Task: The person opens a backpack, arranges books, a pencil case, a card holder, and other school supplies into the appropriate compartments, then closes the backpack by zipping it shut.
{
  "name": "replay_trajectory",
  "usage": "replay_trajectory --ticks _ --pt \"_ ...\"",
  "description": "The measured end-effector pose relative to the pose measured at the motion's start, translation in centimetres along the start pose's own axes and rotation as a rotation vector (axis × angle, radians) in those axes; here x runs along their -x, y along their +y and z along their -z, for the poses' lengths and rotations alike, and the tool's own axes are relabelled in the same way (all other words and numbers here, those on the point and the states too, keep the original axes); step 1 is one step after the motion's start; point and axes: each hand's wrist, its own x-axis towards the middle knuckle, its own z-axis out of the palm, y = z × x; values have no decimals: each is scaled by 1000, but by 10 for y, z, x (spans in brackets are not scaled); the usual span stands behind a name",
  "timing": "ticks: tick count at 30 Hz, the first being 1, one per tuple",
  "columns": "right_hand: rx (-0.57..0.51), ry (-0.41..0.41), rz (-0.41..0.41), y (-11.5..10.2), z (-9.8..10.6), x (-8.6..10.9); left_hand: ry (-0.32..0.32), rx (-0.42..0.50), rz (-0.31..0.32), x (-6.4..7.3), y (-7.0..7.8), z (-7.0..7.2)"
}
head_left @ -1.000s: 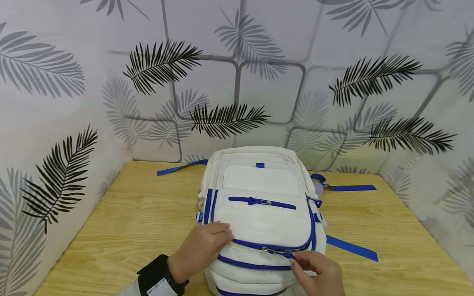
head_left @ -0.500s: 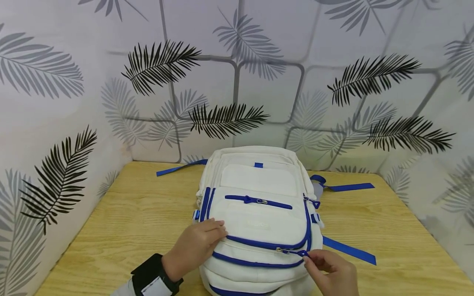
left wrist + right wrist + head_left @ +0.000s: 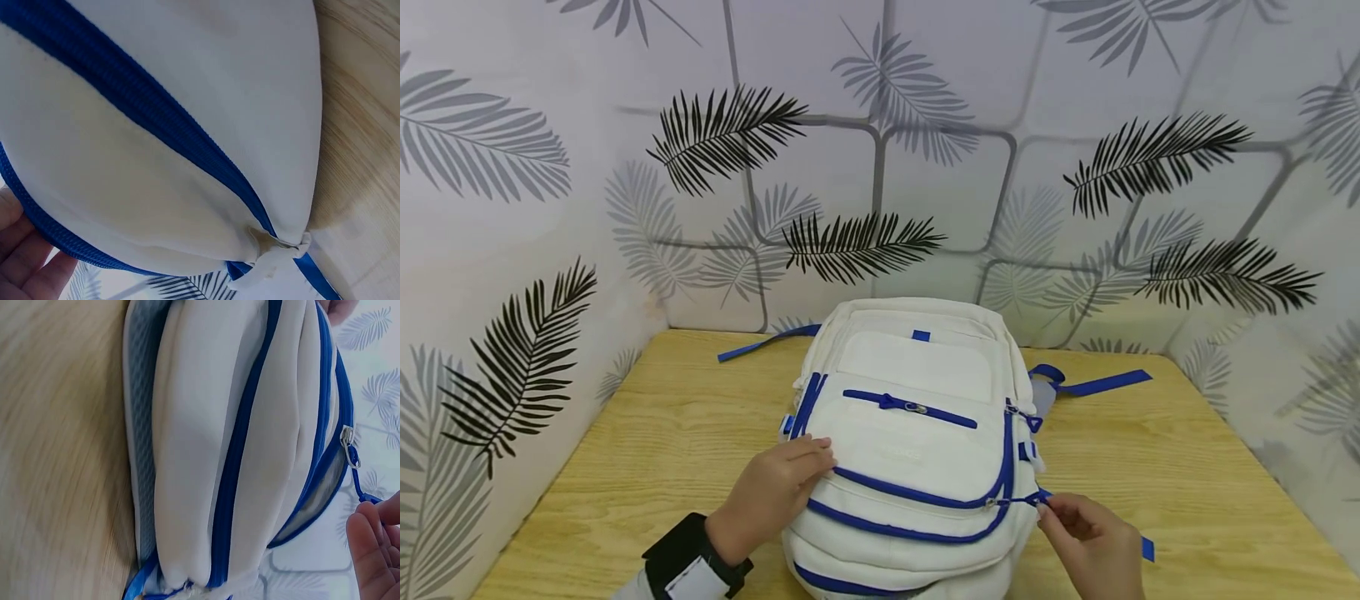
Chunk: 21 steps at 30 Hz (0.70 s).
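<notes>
A white backpack (image 3: 910,450) with blue zippers lies on the table, its front up. My left hand (image 3: 771,492) grips the lower left corner of its front pocket; in the left wrist view several fingers (image 3: 28,265) touch the blue zipper edge, and the thumb is hidden. My right hand (image 3: 1093,542) pinches a blue cord zipper pull (image 3: 1039,497) at the pocket's lower right corner. The cord is stretched from the metal slider (image 3: 347,436). Past the slider, in the right wrist view, the pocket's seam gapes and shows a greyish lining (image 3: 322,490).
The wooden table (image 3: 692,417) carries only the backpack. Loose blue straps (image 3: 1105,383) stick out at its sides. A second pull hangs from the upper right side zipper (image 3: 1022,414). A leaf-patterned cloth (image 3: 940,192) stands behind and at both sides.
My right hand has drawn the slider rightward along the pocket's lower zipper to its corner. My left hand has moved left, and the lower part of the backpack has shifted left with it.
</notes>
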Motion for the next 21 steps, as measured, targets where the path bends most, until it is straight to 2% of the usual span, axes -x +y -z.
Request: replay_trajectory --ticks 5,14,21 --pt "0 16 51 8 0 -8 13 9 15 0 -1 1" --pt "39 -12 67 17 -3 -29 -16 4 48 4 -2 -2" --pt "16 -24 102 21 -11 -44 -37 17 64 6 -2 -2"
